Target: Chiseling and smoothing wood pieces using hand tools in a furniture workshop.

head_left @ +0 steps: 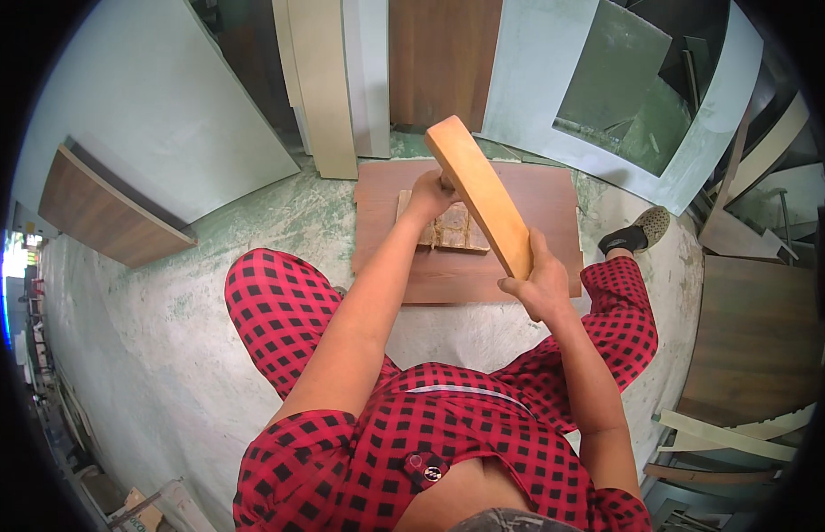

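Observation:
A long light-coloured wooden block (480, 188) is held up at a slant in front of me, its far end higher. My right hand (547, 279) grips its near end, thumb on one side and fingers on the other. Toward the far end, my left hand (428, 197) is closed at the block's left edge, with its fingertips partly hidden. Beneath them a reddish-brown board (386, 270) lies on the floor. A small wooden piece with string-like strands (457, 235) rests on that board, partly covered by the block and left hand.
My legs in red-and-black checked trousers (275, 288) are spread on either side of the board. Large pale panels (155, 97) and narrow boards (322, 89) lean at the back. A brown offcut (111, 208) stands at the left. Scrap boards (741, 434) are piled on the right.

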`<state>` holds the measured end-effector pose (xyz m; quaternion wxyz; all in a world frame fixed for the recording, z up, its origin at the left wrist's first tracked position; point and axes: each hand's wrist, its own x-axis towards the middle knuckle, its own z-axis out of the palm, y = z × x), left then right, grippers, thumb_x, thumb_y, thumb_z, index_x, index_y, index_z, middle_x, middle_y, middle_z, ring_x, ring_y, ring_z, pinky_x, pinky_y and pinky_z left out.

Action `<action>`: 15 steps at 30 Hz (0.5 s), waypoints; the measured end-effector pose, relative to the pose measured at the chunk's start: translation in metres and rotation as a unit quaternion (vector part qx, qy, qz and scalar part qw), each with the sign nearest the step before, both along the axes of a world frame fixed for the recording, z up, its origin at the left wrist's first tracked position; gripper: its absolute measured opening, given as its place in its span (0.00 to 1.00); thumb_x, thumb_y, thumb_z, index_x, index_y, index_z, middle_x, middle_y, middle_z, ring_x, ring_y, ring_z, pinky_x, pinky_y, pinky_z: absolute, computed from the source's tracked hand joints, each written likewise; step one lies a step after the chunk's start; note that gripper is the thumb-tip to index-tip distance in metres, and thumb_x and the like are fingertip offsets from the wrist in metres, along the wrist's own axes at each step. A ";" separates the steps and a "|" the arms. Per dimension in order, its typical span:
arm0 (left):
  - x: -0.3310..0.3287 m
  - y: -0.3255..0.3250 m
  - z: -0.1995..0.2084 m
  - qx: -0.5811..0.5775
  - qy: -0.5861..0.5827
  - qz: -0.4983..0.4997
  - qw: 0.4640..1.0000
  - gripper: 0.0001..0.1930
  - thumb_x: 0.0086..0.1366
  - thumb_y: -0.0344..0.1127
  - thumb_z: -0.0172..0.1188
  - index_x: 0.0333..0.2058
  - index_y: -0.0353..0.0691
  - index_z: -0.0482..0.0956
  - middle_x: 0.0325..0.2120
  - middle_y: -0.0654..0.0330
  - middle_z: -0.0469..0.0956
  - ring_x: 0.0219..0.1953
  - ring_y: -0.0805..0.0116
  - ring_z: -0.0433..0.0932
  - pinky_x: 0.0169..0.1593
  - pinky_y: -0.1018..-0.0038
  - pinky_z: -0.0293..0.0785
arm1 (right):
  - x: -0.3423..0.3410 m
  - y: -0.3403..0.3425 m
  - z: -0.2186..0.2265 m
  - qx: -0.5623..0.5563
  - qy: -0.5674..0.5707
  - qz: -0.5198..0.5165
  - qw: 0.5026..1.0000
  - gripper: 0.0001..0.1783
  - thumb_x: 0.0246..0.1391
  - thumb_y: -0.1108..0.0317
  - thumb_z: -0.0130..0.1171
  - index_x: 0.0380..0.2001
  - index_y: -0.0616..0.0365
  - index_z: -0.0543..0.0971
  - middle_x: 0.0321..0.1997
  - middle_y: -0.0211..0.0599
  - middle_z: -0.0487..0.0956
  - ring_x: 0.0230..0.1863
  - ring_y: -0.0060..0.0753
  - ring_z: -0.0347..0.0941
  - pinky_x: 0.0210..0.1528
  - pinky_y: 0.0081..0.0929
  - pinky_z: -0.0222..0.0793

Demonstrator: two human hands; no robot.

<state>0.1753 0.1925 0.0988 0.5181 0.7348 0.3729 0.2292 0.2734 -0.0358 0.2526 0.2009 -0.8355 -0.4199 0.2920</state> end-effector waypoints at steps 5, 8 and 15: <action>-0.001 0.003 -0.010 0.057 0.025 0.005 0.998 0.17 0.43 0.35 0.71 0.32 0.37 0.78 0.29 0.53 0.81 0.34 0.58 0.80 0.40 0.67 0.74 | -0.003 -0.006 0.002 0.207 0.009 0.008 0.978 0.47 0.29 0.62 0.67 0.57 0.61 0.61 0.44 0.54 0.75 0.45 0.52 0.74 0.46 0.38 0.70; 0.001 0.003 -0.014 0.009 0.038 0.016 0.999 0.18 0.43 0.35 0.71 0.33 0.37 0.77 0.29 0.53 0.81 0.35 0.58 0.80 0.40 0.66 0.74 | -0.004 -0.004 0.000 0.324 0.003 0.002 0.946 0.47 0.29 0.60 0.66 0.57 0.61 0.61 0.43 0.55 0.76 0.43 0.53 0.74 0.45 0.39 0.69; -0.002 -0.002 -0.004 -0.023 0.010 0.016 1.000 0.17 0.44 0.34 0.70 0.32 0.34 0.78 0.27 0.55 0.81 0.34 0.61 0.80 0.38 0.67 0.73 | 0.004 0.000 -0.005 0.019 0.026 -0.001 0.999 0.48 0.30 0.58 0.67 0.57 0.62 0.62 0.43 0.56 0.76 0.43 0.53 0.74 0.46 0.40 0.69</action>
